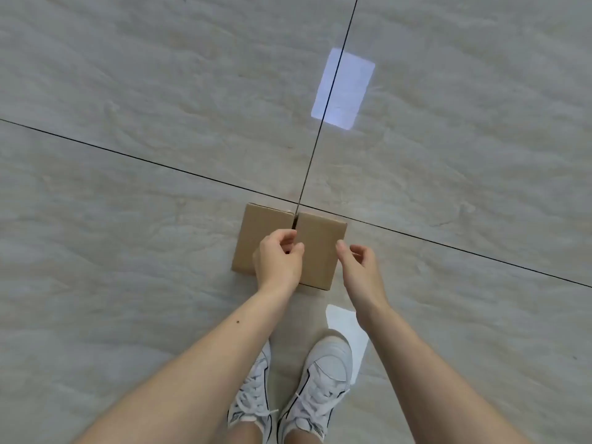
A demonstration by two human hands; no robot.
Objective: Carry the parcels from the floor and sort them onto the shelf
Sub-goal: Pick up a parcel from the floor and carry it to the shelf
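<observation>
A small brown cardboard parcel [317, 248] lies flat on the tiled floor just ahead of my feet, its two top flaps meeting in a centre seam. My left hand [278, 257] hovers over the parcel's near middle, fingers curled, thumb near the seam, with nothing visibly held. My right hand [358, 264] is at the parcel's right edge, fingers loosely bent and apart, thumb tip close to the box side. Whether either hand touches the cardboard is unclear. No shelf is in view.
Grey-beige floor tiles [128, 203] with dark grout lines crossing under the parcel. My white sneakers [320, 379] stand right behind it. A bright light reflection [344, 88] lies on the floor farther ahead, and a smaller pale patch [347, 325] by my right shoe.
</observation>
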